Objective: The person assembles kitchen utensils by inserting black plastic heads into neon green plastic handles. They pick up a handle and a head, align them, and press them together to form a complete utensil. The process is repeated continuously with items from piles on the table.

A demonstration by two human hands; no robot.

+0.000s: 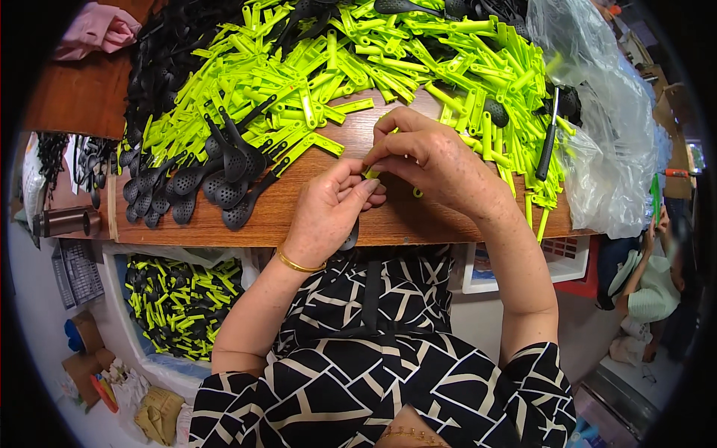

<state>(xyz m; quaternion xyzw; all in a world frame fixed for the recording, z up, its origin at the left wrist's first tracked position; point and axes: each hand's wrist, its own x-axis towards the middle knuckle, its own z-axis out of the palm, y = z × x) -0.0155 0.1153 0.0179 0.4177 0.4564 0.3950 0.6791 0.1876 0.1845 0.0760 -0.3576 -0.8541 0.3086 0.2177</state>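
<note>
1. Right at the fingertips we have it: a small lime-green plastic piece, smooth and bright, mostly covered, held up over the brown wooden table
2. The left hand is half curled, nearly closed, the green piece pinched at its thumb and forefinger
3. In from the other side arches the right hand, fingertips drawn together at the same spot; whether it grips or only touches, I cannot tell
4. Below the left hand, one rounded black plastic head peeps out; any join to the green piece is hidden
5. One lime-green ringed tip shows beneath the right hand
6. Counting now: two hands, one gold bangle, one black-handled tool with a silver shaft, one clear plastic bag
7. Beyond, a heap of slim lime-green plastic handles, far too many to count; at left, black perforated plastic spoons, more than ten, overlapping too much for an exact figure
</note>
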